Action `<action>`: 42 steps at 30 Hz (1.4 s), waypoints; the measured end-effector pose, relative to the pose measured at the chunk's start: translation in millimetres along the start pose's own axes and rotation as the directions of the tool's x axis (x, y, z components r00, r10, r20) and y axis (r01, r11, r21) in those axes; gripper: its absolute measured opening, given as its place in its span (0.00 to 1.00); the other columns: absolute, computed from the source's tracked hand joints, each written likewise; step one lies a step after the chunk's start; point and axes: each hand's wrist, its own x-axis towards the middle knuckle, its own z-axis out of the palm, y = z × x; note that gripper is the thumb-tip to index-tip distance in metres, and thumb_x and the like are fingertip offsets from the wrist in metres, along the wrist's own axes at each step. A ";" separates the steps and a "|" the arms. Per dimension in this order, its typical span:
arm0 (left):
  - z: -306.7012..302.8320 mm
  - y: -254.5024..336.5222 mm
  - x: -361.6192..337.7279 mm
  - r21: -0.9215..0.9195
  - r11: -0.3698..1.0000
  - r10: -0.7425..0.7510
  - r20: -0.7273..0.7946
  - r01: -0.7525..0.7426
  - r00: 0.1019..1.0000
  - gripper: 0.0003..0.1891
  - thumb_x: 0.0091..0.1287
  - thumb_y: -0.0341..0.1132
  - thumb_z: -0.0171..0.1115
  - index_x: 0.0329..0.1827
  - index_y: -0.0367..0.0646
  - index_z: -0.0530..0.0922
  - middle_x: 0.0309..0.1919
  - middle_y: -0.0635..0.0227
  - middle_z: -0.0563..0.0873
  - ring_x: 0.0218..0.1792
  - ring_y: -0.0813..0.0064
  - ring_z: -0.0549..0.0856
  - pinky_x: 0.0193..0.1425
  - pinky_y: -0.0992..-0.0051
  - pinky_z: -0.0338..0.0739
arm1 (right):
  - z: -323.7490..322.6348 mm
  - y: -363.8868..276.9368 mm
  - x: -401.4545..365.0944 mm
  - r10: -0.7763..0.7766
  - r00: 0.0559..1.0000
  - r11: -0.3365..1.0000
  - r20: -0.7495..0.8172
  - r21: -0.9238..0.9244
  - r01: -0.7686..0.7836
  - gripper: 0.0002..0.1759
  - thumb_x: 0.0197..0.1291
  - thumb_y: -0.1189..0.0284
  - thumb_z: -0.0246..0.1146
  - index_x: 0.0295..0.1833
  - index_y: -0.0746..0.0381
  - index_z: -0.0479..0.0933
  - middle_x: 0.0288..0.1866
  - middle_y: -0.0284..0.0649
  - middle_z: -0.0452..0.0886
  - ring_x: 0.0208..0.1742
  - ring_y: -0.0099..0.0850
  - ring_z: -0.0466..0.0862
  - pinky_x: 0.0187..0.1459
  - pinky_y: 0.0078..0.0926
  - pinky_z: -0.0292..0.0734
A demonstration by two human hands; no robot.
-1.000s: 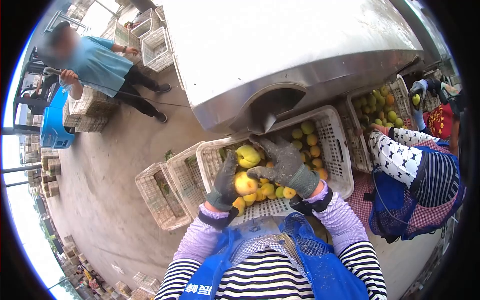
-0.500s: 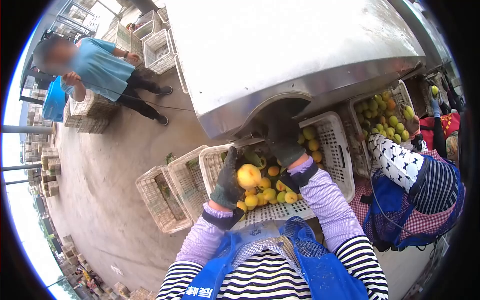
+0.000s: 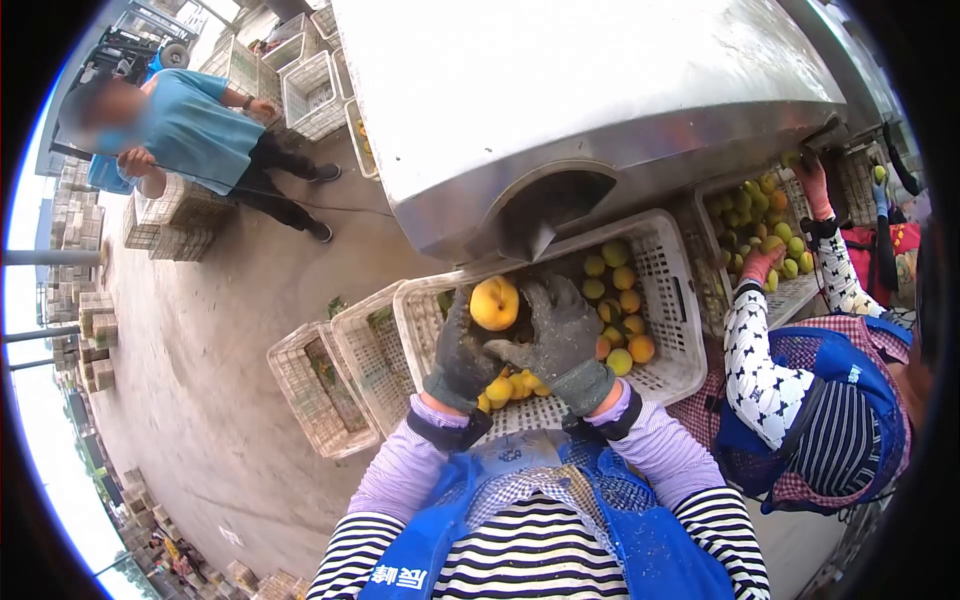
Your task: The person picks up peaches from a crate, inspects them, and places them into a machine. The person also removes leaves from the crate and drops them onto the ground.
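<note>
A large yellow peach (image 3: 494, 303) rests against the fingers and thumb of my left hand (image 3: 460, 352), which is gloved in dark grey. Close beside it is my right hand (image 3: 566, 335), in a matching glove, with its fingers apart and its thumb reaching toward the left hand; I see no fruit in it. Both hands are over a white plastic crate (image 3: 672, 300). Green, yellow and orange peaches (image 3: 620, 300) lie in the crate, partly hidden by my hands. Just beyond them, a metal chute opening (image 3: 555, 205) faces the crate.
A large metal machine (image 3: 600, 90) spans the far side. Two more crates (image 3: 325, 390) stand at left. At right, a co-worker (image 3: 810, 390) reaches into another crate (image 3: 790, 295) of peaches. A person in a blue shirt (image 3: 200, 125) stands on the concrete floor (image 3: 210, 340).
My right hand has come back from the chute opening to beside my left hand. The peach in my left hand has risen slightly. The co-worker's arms at right have shifted.
</note>
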 end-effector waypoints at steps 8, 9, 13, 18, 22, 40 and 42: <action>9.3 -24.1 0.5 -0.139 0.989 -0.058 -0.081 0.046 0.995 0.27 0.83 0.46 0.46 0.78 0.37 0.63 0.70 0.58 0.74 0.67 0.67 0.77 0.71 0.67 0.74 | -10.0 15.5 -5.3 0.015 1.000 0.993 0.026 0.117 -0.018 0.42 0.45 0.55 0.79 0.65 0.61 0.76 0.57 0.47 0.79 0.55 0.48 0.82 0.54 0.43 0.79; 2.1 -27.4 5.3 -0.017 0.999 -0.036 -0.077 0.035 0.996 0.28 0.83 0.46 0.47 0.78 0.37 0.62 0.71 0.57 0.72 0.68 0.67 0.76 0.71 0.68 0.75 | -10.3 12.6 -2.7 0.033 0.999 0.993 -0.005 0.110 -0.032 0.42 0.46 0.54 0.79 0.65 0.61 0.76 0.57 0.47 0.80 0.54 0.48 0.82 0.52 0.43 0.80; -4.7 -25.0 22.1 -0.015 1.000 0.010 -0.113 -0.011 0.994 0.27 0.83 0.46 0.47 0.79 0.41 0.62 0.71 0.57 0.72 0.67 0.68 0.76 0.69 0.69 0.76 | -3.4 6.4 22.2 0.040 0.997 0.999 -0.067 -0.024 -0.042 0.41 0.48 0.53 0.79 0.65 0.61 0.76 0.53 0.46 0.82 0.49 0.47 0.85 0.46 0.41 0.82; -39.9 -45.3 19.1 -0.508 0.810 -0.384 -0.081 0.293 0.920 0.24 0.82 0.40 0.50 0.76 0.38 0.65 0.69 0.58 0.75 0.66 0.65 0.78 0.67 0.66 0.78 | 22.9 37.0 75.8 -0.043 0.985 0.991 -0.164 -0.132 0.022 0.30 0.54 0.57 0.76 0.58 0.61 0.79 0.45 0.44 0.84 0.44 0.45 0.85 0.44 0.40 0.82; -93.2 -198.4 18.4 0.269 0.907 -0.251 -0.278 0.325 0.927 0.28 0.76 0.43 0.55 0.76 0.44 0.65 0.68 0.60 0.75 0.68 0.60 0.75 0.71 0.61 0.73 | 43.2 94.2 100.2 -0.153 0.956 0.988 -0.252 -0.007 0.156 0.19 0.62 0.63 0.71 0.54 0.60 0.81 0.43 0.44 0.85 0.41 0.45 0.85 0.42 0.39 0.82; -128.8 -289.4 57.5 0.197 0.740 -0.639 -0.094 0.643 0.764 0.23 0.71 0.38 0.59 0.67 0.39 0.74 0.56 0.58 0.83 0.55 0.63 0.82 0.61 0.66 0.79 | 215.7 292.3 -67.3 0.306 0.831 0.951 0.465 -0.198 -0.239 0.37 0.60 0.63 0.70 0.73 0.57 0.67 0.72 0.50 0.71 0.72 0.48 0.72 0.71 0.43 0.67; -133.2 -282.5 43.0 -0.001 0.790 -0.610 -0.100 0.613 0.786 0.18 0.74 0.36 0.55 0.62 0.36 0.78 0.50 0.61 0.87 0.49 0.68 0.85 0.57 0.69 0.80 | 208.3 294.5 -54.1 0.459 0.624 0.876 0.632 -0.206 -0.436 0.43 0.59 0.65 0.71 0.79 0.53 0.62 0.77 0.48 0.67 0.78 0.45 0.67 0.76 0.40 0.62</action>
